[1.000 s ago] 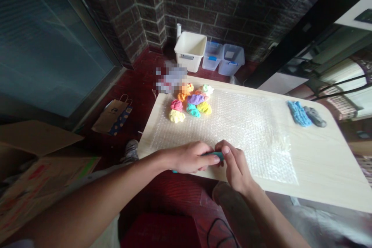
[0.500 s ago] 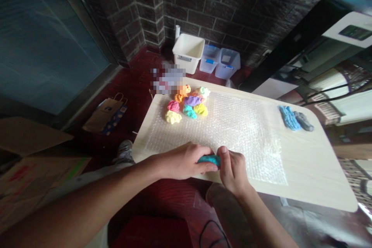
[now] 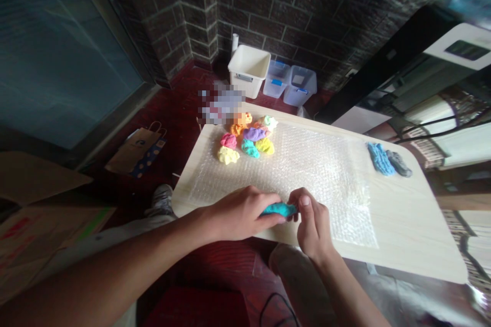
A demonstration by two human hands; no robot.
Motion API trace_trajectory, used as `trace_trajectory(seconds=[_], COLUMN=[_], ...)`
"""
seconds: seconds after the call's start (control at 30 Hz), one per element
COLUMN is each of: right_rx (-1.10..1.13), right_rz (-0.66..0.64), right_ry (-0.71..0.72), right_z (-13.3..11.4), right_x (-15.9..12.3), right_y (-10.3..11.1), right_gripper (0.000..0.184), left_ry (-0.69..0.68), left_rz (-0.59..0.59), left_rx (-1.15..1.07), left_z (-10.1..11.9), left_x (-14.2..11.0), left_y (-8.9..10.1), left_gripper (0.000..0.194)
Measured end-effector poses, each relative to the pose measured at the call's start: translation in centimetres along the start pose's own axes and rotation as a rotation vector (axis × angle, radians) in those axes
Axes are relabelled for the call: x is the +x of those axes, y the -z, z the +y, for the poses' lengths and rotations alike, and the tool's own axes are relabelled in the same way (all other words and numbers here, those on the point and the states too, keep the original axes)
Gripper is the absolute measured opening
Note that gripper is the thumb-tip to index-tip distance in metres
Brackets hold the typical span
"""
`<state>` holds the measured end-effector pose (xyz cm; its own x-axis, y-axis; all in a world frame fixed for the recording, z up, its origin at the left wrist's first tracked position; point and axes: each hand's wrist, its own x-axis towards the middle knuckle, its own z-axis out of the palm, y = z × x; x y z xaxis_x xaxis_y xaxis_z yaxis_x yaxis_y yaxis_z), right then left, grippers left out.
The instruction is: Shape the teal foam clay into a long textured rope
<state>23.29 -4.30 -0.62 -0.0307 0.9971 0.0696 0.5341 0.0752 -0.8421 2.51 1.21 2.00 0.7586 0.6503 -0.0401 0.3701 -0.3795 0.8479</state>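
My left hand (image 3: 240, 213) and my right hand (image 3: 313, 219) meet at the near edge of a pale wooden table (image 3: 414, 225). Both are closed on one teal lump of clay (image 3: 279, 209), pinched between thumbs and fingers just above a sheet of bubble wrap (image 3: 318, 168). At the sheet's far left corner lies a cluster of several coloured clay lumps (image 3: 249, 138): yellow, pink, purple, orange, teal and pale green. A blue clay strip (image 3: 379, 158) and a grey clay strip (image 3: 399, 163) lie side by side near the table's far right.
On the red floor beyond the table stand a white bin (image 3: 249, 69) and two clear lidded boxes (image 3: 293, 82) against a dark brick wall. A paper bag (image 3: 136, 149) lies on the floor at left, with cardboard (image 3: 42, 204) nearer me. My legs are under the table.
The teal clay shows more between my fingers now and looks stretched longer. My right hand has shifted slightly right. The view has drifted a little.
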Motion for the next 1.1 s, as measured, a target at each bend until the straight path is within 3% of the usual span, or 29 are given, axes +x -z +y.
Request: trace_trajectory(seconds=[0.13, 0.23, 0.6, 0.67, 0.8, 0.9, 1.0, 1.1], right_rx=[-0.184, -0.227, -0.007, -0.008, -0.144, -0.247, -0.257, -0.138], right_rz=[-0.014, 0.019, -0.013, -0.015, -0.087, -0.125, -0.072, 0.0], right_ry=[0.143, 0.148, -0.236, -0.179, 0.111, 0.242, 0.238, 0.049], right_z=[0.3, 0.3, -0.6, -0.8, -0.9, -0.8, -0.4, 0.0], right_x=[0.0, 0.1, 0.1, 0.1, 0.3, 0.6, 0.8, 1.0], right_y=[0.3, 0.0, -1.3, -0.8, 0.3, 0.4, -0.4, -1.7], right_gripper=[0.054, 0.06, 0.073, 0.066, 0.039, 0.039, 0.047, 0.059], left_ry=[0.006, -0.007, -0.07, -0.06, 0.006, 0.027, -0.003, -0.011], left_rz=[-0.018, -0.015, 0.022, 0.034, 0.053, 0.018, 0.016, 0.034], left_rx=[-0.005, 0.043, 0.384, 0.34, 0.156, 0.08, 0.088, 0.227], left_z=[0.1, -0.1, -0.2, -0.2, -0.4, -0.4, -0.4, -0.5], left_x=[0.0, -0.1, -0.2, -0.1, -0.1, -0.1, -0.1, 0.0], left_y=[0.0, -0.3, -0.5, -0.5, -0.4, -0.5, -0.7, -0.9], left_gripper=[0.026, 0.027, 0.026, 0.023, 0.023, 0.026, 0.02, 0.017])
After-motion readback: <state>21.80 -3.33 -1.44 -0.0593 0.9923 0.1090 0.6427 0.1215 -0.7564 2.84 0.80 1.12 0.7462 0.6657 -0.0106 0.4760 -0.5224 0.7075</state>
